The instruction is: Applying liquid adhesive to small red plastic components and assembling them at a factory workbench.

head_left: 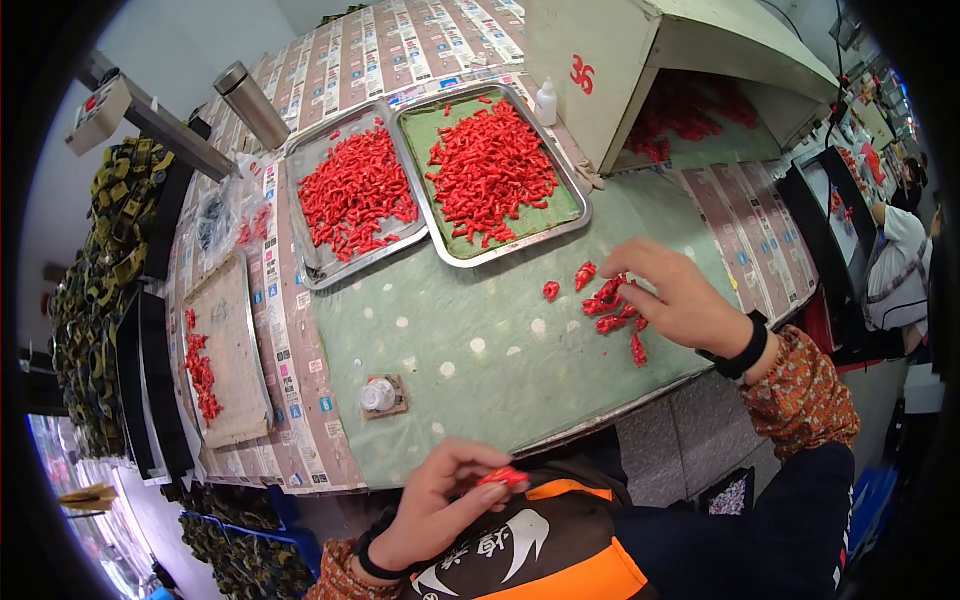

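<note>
My left hand (440, 505) is low in the view, above my dark apron, with a small red molded piece (503, 478) pinched between thumb and fingertips. Over the green mat (470, 400), my right hand (675, 295) hovers with bent fingers, thumb and forefinger apart. Beneath and beside its fingertips lies a loose cluster of similar red pieces (606, 303), partly covered by the hand. One red piece (551, 290) sits a little to the left of that cluster. Their exact shape is too small to make out.
Two metal trays heaped with red pieces, a left tray (318, 276) and a right tray (470, 262), stand behind. A pale booth (600, 75) is at the back right. Near the left edge lies a flat tray (235, 330). A small clear jar (378, 394) and a steel flask (252, 105) stand nearby.
</note>
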Motion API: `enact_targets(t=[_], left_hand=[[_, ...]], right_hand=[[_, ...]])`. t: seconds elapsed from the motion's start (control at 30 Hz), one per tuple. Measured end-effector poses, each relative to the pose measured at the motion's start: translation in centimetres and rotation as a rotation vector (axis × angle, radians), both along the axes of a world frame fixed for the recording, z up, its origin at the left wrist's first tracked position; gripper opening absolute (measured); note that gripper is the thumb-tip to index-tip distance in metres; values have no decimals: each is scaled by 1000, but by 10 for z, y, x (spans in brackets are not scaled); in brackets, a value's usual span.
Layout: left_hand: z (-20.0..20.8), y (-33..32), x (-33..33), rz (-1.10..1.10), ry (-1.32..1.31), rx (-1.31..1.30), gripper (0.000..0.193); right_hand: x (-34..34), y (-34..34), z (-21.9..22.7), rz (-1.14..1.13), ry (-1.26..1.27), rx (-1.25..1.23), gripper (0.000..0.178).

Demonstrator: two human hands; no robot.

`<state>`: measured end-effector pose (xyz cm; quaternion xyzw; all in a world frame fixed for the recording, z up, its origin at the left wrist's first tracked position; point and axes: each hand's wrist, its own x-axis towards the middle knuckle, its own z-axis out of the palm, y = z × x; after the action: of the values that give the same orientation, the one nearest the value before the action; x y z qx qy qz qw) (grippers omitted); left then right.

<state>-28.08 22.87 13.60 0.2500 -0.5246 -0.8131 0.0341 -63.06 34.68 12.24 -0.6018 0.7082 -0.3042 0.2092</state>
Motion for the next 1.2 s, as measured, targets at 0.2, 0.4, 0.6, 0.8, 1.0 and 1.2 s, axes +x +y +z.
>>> enact_targets(t=[0.2, 0.4, 0.6, 0.8, 1.0, 1.2], left_hand=[[-11, 22, -63, -65, -10, 324, 20], [-35, 43, -88, -51, 30, 379, 18], [-35, 36, -80, -147, -9, 372, 19], [-37, 24, -29, -226, -91, 232, 18], [-34, 4, 22, -140, -148, 45, 18], [-33, -11, 50, -6, -99, -13, 17]], right_hand=[[50, 27, 38, 212, -447, 197, 40], [75, 44, 39, 73, -750, 273, 28], [2, 30, 32, -202, -629, 311, 15], [-134, -11, 16, -680, -488, -283, 31], [-81, -25, 12, -546, -415, -21, 15], [30, -39, -16, -166, 218, -84, 11]])
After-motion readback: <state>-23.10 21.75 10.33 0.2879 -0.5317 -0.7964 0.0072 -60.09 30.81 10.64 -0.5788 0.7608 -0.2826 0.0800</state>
